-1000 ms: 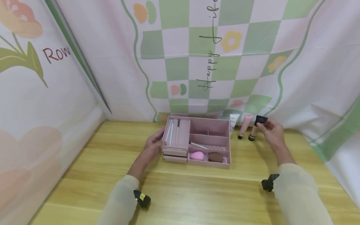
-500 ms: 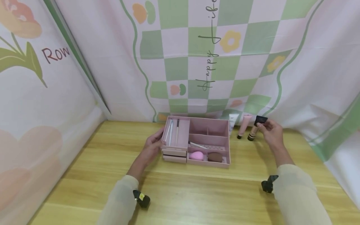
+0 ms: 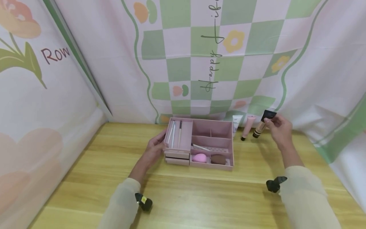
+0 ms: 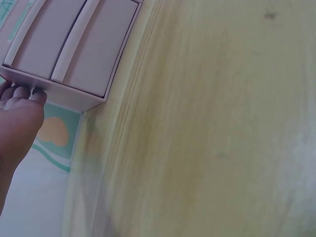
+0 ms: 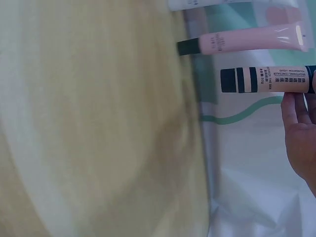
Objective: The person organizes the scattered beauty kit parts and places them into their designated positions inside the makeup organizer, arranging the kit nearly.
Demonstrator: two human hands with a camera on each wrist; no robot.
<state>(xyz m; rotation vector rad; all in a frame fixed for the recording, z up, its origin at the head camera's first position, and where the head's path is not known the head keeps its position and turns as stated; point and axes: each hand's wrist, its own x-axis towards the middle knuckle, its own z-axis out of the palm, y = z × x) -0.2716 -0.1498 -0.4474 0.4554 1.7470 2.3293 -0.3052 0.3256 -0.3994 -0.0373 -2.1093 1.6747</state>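
Note:
My right hand [image 3: 281,131] pinches a beige foundation tube [image 3: 259,128] by its black end. The tube hangs tilted near the back edge, its striped cap downward; in the right wrist view its printed label shows above the fingers [image 5: 290,109]. Left of it a pink tube [image 3: 248,128] stands cap down, leaning on the curtain, beside a white tube [image 3: 236,123] partly hidden by the organizer. My left hand [image 3: 154,148] rests against the left side of the pink organizer [image 3: 212,119]. In the left wrist view its fingers [image 4: 20,93] touch the side wall below two drawers.
Brushes [image 3: 180,133] lie on the organizer's top left tray. A pink makeup sponge [image 3: 199,158] and a brown one [image 3: 218,159] sit in its front compartments, with another brush [image 3: 201,147] behind. Patterned curtain [image 3: 206,70] hangs along the back of the wooden table [image 3: 206,197].
My right hand has raised the foundation tube up and slightly right, and the tube now tilts more. The left hand and organizer stay practically in place.

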